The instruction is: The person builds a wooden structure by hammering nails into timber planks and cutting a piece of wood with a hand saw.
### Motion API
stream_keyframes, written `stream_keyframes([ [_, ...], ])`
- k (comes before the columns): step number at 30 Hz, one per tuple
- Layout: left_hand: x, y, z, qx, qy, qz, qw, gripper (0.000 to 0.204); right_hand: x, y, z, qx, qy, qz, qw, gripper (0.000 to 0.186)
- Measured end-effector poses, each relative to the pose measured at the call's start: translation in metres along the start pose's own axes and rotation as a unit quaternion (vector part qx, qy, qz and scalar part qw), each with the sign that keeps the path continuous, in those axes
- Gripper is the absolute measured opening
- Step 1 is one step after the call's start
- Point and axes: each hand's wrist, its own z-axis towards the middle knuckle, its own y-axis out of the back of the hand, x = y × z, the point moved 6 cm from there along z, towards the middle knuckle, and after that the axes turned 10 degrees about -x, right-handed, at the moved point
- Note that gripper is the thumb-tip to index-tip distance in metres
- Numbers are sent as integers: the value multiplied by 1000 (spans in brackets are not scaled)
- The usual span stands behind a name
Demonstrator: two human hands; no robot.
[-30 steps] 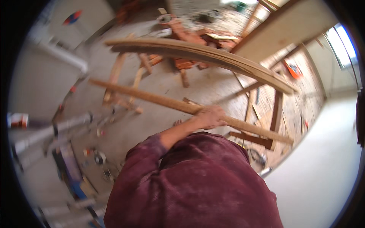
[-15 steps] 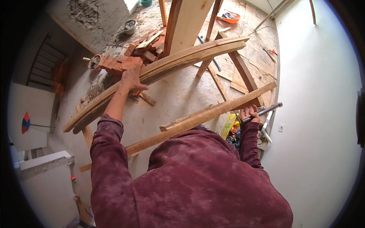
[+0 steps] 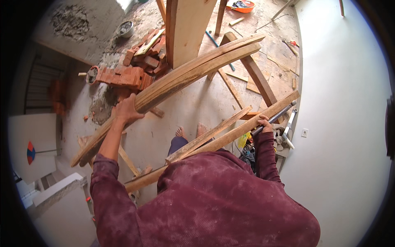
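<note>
My left hand [image 3: 126,111] is closed around the lower left part of two long wooden beams [image 3: 197,70], which lie side by side across a wooden trestle [image 3: 257,74]. Closer to my body a narrower wooden board [image 3: 242,123] runs in the same slanting direction, partly hidden by my chest. A shorter wood strip [image 3: 209,133] rests along that board. My right hand [image 3: 264,124] grips a hammer [image 3: 282,113] with a dark handle and metal shaft; its fingers also touch the board's edge.
Beyond the beams are stacked red bricks [image 3: 123,78], a mortar bucket [image 3: 125,29] and an upright wide plank [image 3: 189,29]. An orange basin [image 3: 242,5] sits far back. A white wall [image 3: 341,103] bounds the right, with cables and bags [image 3: 246,152] near my right arm.
My left hand has slid down and left along the beams. The right hand has drawn its fingers in against the board. The shorter strip has shifted, and my feet now show.
</note>
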Motion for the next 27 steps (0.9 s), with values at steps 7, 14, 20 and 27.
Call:
stream_keyframes([
  [7, -3, 25, 32, -9, 34, -14, 999, 71, 55, -51, 32, 14, 28, -15, 999, 43],
  [14, -7, -2, 71, -91, 10, -49, 995, 77, 72, -89, 108, 35, 19, -72, 997, 52],
  [20, -25, 1, 25, -337, 26, 14, 941, 73, 61, -76, 117, 37, 1, -40, 999, 56],
  [27, -48, -99, -10, -283, 430, -786, 343, 89, 82, -57, 98, -5, 100, -114, 988, 48],
])
